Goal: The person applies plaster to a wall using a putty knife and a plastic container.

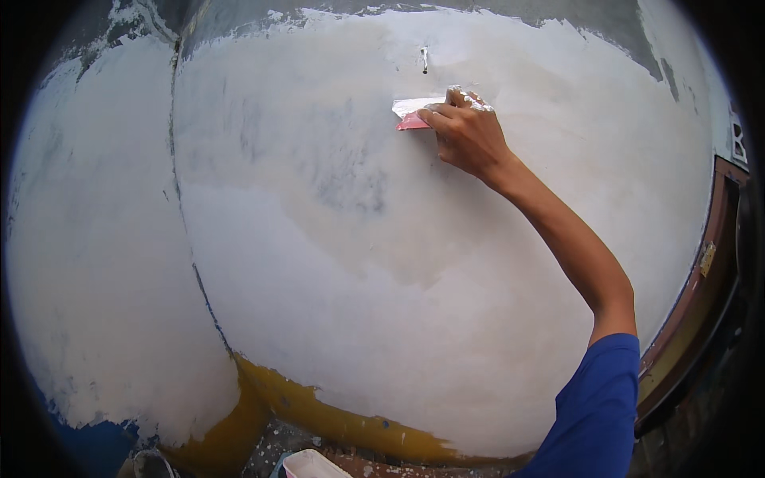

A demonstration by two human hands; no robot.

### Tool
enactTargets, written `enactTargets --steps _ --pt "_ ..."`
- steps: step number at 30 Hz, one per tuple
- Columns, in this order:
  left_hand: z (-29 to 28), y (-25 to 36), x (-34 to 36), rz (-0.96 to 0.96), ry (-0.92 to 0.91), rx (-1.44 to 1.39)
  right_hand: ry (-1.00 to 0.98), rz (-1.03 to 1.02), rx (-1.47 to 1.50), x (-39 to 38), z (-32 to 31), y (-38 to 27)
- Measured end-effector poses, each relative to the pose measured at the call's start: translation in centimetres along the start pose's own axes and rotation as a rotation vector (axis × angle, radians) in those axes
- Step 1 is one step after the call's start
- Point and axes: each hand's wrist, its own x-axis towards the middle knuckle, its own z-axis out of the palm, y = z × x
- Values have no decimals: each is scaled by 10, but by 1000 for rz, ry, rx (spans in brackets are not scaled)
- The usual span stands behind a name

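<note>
My right hand point(472, 135) reaches up to the putty-covered wall point(382, 319), fingers closed round a flat putty scraper point(413, 113). White paste coats part of the blade, and a red part shows along its lower side. More white putty sticks to my knuckles. The scraper is at the wall's surface, below a small dark vertical slot point(425, 60); whether its edge touches cannot be made out. Left of it the coat is thin, with a grey mottled patch point(351, 175) showing through. My left hand is out of view.
A cracked inner corner point(194, 263) runs down the left, where a second whitened wall point(103, 239) meets this one. Below are a yellow-brown painted band point(343, 414), a white container point(312, 464) and a bucket point(149, 464). A brown wooden frame point(701, 279) stands at the right.
</note>
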Motion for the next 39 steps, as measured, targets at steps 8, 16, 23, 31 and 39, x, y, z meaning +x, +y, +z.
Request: enactTargets --steps 8,16,23,31,39 --pt "3 -3 4 -45 -2 27 96 -20 -158 7 -39 95" --pt "0 -2 0 -32 10 22 -115 52 112 -26 -50 43" --pt "0 -9 0 -55 3 19 -45 63 -70 9 -22 75" --pt "0 -12 -1 -66 0 16 21 136 49 5 -46 71" --pt "-7 -5 -6 -73 11 -15 -181 -53 34 -18 -28 16"
